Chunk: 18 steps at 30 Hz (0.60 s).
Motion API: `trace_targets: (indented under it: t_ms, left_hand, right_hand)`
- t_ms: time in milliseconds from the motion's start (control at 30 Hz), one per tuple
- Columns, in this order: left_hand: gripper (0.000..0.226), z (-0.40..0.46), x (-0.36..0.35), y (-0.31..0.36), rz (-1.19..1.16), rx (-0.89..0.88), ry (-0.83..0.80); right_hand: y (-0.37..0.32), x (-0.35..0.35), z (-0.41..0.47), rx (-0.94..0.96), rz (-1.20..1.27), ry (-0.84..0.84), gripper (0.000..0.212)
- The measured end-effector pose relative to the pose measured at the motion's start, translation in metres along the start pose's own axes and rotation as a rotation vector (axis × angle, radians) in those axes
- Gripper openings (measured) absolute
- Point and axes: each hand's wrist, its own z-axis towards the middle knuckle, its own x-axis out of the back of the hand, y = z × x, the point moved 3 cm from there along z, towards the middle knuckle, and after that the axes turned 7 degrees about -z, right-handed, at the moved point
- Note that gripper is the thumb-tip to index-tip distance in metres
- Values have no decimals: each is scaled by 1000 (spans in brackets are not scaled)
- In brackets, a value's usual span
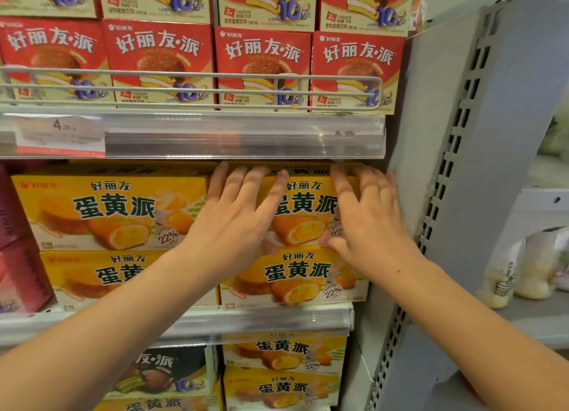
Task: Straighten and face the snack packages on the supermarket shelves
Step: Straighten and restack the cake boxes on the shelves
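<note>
Head view: left hand [237, 216] and right hand [366, 216] press flat-fingered on upper yellow box [308, 207].

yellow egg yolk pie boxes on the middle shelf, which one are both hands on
The upper right yellow cardboard box, top of the right-hand stack by the grey upright. The left hand and right hand lie flat on its front; the other yellow boxes go untouched.

Your left hand [237, 223] & right hand [366, 223]: bare, no rings, no watch. Both forearms bare, no sleeves in view.
</note>
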Motion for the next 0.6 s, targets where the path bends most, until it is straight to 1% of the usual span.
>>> trace_targets:
  t_ms: [100,233,300,400,467,600]
  left_hand:
    - [111,1,1,0,1,6,-9]
    - [114,1,-1,2,4,4,44]
    - [117,2,-2,1,17,-3,56]
    - [123,7,-4,-4,35,-4,-40]
    - [125,12,-5,-8,21,-21,-84]
    - [126,14,-4,-10,-11,-22,-100]
  right_hand:
    - [0,2,3,-23,-32,-14,127]
    - [1,3,2,-30,-86,26,130]
    - [3,2,4,-16,-98,9,137]
    - [4,0,9,41,-86,-88,145]
    - [5,1,15,72,-119,-110,142]
    - [9,7,23,107,-166,-107,129]
